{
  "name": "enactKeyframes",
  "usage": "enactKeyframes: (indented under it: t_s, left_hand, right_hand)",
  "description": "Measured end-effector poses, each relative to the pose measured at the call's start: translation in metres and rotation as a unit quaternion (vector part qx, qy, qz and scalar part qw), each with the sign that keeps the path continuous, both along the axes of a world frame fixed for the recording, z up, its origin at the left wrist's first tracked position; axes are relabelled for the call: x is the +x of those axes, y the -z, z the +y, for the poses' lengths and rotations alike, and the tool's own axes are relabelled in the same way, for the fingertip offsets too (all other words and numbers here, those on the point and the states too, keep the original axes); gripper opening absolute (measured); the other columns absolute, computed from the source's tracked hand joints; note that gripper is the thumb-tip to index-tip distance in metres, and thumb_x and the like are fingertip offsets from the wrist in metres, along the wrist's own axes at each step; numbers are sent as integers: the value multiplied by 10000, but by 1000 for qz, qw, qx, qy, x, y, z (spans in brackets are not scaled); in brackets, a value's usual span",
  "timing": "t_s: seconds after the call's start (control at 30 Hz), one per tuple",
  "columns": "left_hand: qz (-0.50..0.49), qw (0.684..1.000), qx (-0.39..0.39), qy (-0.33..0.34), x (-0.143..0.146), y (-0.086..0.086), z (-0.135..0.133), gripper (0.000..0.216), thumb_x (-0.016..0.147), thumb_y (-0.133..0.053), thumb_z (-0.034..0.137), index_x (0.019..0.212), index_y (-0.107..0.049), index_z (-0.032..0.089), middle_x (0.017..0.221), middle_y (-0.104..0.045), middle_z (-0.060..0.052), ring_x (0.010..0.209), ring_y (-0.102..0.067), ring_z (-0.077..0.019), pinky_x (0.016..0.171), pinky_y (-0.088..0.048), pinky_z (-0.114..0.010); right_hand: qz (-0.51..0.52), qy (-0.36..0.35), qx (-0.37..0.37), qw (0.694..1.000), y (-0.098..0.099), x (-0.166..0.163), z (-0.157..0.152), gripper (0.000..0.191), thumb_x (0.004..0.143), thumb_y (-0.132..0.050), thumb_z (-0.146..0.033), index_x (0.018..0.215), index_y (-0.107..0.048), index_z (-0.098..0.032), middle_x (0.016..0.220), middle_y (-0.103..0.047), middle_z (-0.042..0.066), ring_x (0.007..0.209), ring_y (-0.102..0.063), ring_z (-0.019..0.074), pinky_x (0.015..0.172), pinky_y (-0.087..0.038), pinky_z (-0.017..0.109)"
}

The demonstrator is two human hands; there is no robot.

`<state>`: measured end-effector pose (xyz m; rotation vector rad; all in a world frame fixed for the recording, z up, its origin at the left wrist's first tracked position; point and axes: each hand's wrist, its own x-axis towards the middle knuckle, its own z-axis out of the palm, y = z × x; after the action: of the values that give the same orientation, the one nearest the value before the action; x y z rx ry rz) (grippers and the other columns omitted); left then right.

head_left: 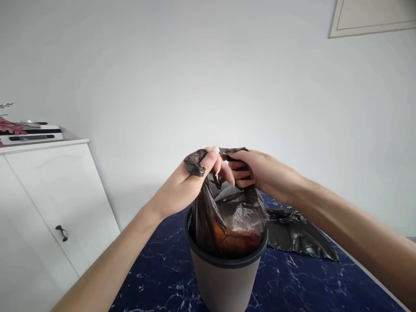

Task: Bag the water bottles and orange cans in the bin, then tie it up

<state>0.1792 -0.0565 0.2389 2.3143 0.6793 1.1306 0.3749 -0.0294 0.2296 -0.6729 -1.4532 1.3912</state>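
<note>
A thin black garbage bag (242, 212) rises out of a grey trash can (225, 279) with a dark rim. Orange and reddish contents show dimly through the plastic. My left hand (191, 175) pinches the gathered top of the bag, with a twist of plastic lying over the thumb side. On the other side, my right hand (256, 171) grips the bag's upper edge, its fingers curled partly behind the plastic. Both hands meet above the can, close together. The bag's lower part is hidden inside the can.
The can stands on a blue marble-patterned tabletop (156, 264). Another black plastic bag (300, 234) lies flat to its right. At left is a white cabinet (58, 208) with items on top. A white wall (208, 78) rises behind.
</note>
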Motion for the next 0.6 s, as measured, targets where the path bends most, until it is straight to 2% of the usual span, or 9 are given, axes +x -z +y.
enactKeyframes:
  t_s: [0.1,0.17,0.23,0.3,0.37,0.4,0.43,0.5,0.6]
  left_hand:
    - [16,984,-160,82,-1,4,-1,416,1172,-331,554,895,-410,254,744,-719,11,603,-703,-162,694,-575,-339]
    - [64,974,-206,64,-2,10,1,415,1166,-346,555,904,-435,246,700,-683,26,455,-606,-121,567,-519,-303]
    - [102,973,-209,17,-2,18,4,421,1164,-360,527,888,-477,232,664,-594,42,433,-491,-88,518,-441,-276]
    - [105,975,-194,-19,0,27,9,401,1158,-385,480,876,-516,227,660,-487,50,491,-394,-91,510,-368,-267]
    - [93,980,-172,-27,3,34,12,350,1142,-427,441,884,-538,231,698,-435,42,568,-352,-115,536,-345,-273]
    - [83,984,-158,-29,5,37,14,338,1135,-443,435,883,-543,233,721,-431,35,603,-353,-127,561,-356,-281]
    - [71,986,-145,-33,7,39,15,339,1130,-455,446,881,-543,234,743,-434,27,633,-364,-137,592,-374,-292]
    - [47,989,-130,-48,11,43,15,384,1121,-474,509,853,-518,237,769,-423,24,676,-383,-150,648,-390,-317]
    - [25,989,-120,-77,16,44,13,423,1084,-539,607,866,-512,246,745,-406,43,696,-410,-154,687,-376,-333]
  right_hand:
    - [3,46,14,999,1,3,-2,233,1084,-504,-210,870,-588,-172,727,-264,-62,608,-179,104,488,-133,248]
    - [8,70,16,997,2,7,-4,224,1105,-492,-229,929,-617,-168,714,-247,-72,589,-172,100,482,-131,251]
    - [-1,71,28,997,3,11,-6,238,1118,-485,-262,938,-617,-180,709,-234,-76,577,-184,102,479,-179,252]
    - [-26,67,55,996,4,16,-7,262,1123,-467,-279,919,-610,-198,700,-262,-70,573,-245,112,514,-308,267]
    - [-70,95,101,988,4,20,-8,285,1124,-463,-300,921,-639,-205,728,-432,-30,647,-442,139,677,-463,322]
    - [-103,123,130,978,4,22,-8,294,1121,-471,-321,935,-668,-207,810,-551,9,765,-554,169,799,-495,360]
    - [-143,157,159,964,3,23,-9,304,1117,-482,-347,954,-702,-213,941,-642,51,924,-621,207,907,-490,395]
    - [-225,216,202,928,1,26,-11,329,1106,-492,-402,1011,-759,-236,1174,-692,92,1147,-627,275,995,-461,443]
    - [-285,232,205,907,-3,28,-14,361,1090,-477,-441,1075,-789,-261,1193,-710,100,1167,-633,316,969,-480,487]
